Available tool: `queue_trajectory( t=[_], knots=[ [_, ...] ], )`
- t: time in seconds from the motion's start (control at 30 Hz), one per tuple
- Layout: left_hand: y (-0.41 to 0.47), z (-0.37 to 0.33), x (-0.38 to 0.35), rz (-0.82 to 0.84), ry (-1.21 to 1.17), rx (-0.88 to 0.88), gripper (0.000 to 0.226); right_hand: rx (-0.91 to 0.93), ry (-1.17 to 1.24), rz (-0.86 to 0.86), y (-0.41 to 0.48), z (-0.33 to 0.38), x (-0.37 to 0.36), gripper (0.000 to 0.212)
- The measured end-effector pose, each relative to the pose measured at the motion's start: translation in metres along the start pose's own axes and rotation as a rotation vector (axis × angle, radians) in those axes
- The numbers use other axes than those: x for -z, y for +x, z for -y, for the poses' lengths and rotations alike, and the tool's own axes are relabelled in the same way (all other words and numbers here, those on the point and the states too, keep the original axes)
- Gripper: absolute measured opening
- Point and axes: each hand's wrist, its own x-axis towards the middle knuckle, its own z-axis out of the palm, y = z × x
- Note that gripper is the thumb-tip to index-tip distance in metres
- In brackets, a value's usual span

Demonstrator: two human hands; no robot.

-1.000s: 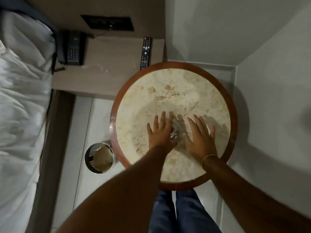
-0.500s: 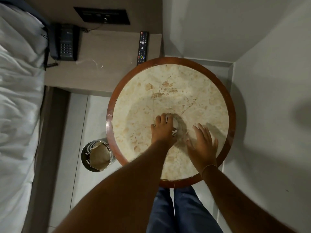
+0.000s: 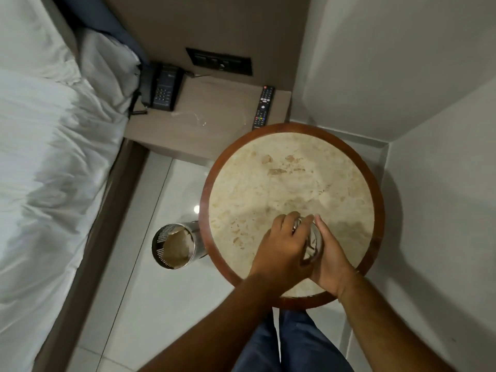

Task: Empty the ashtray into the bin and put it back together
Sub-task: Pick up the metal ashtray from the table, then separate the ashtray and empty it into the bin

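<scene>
my right hand (image 3: pixel 328 253) has just closed in, so both hands now grip the ashtray (image 3: pixel 311 241) above the tabletop (image 3: pixel 268 189); my left hand (image 3: pixel 280 245) clasps it. bin (image 3: pixel 174 245) waits left of my grip; emptying looks next.

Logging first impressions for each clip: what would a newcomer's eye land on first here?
Both hands, left hand and right hand, cupped around a small shiny ashtray at the near part of the round table. Next, the perforated metal bin on the floor just left of the table. Then the rumpled white bed along the left side.
</scene>
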Motion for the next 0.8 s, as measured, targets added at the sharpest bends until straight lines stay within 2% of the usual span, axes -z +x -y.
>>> queue_trajectory(
  t=[0.13, 0.27, 0.33, 0.47, 0.63, 0.73, 0.8],
  knots=[
    [-0.037, 0.009, 0.004, -0.07, 0.009, 0.13, 0.096, -0.11, -0.033, 0.093, 0.011, -0.016, -0.021, 0.066],
    [-0.084, 0.028, 0.004, -0.189, -0.1, 0.247, 0.096, -0.23, -0.113, 0.174, 0.026, -0.046, -0.045, 0.061],
    [-0.111, 0.04, 0.003, -0.255, -0.178, 0.313, 0.1, -0.306, -0.152, 0.219, 0.033, -0.066, -0.061, 0.056],
    [-0.157, 0.058, 0.005, -0.364, -0.41, 0.558, 0.104, -0.398, -0.235, 0.244, 0.046, -0.103, -0.087, 0.061],
    [-0.21, 0.088, 0.004, -0.699, -0.659, 0.821, 0.098, -0.48, -0.473, 0.198, 0.072, -0.145, -0.12, 0.07],
    [-0.24, 0.112, -0.019, -0.999, -0.794, 1.051, 0.093, -0.51, -0.572, 0.184, 0.098, -0.17, -0.138, 0.073],
    [-0.255, 0.125, -0.04, -1.1, -0.873, 1.196, 0.09, -0.533, -0.636, 0.211, 0.114, -0.182, -0.151, 0.076]
  ],
)
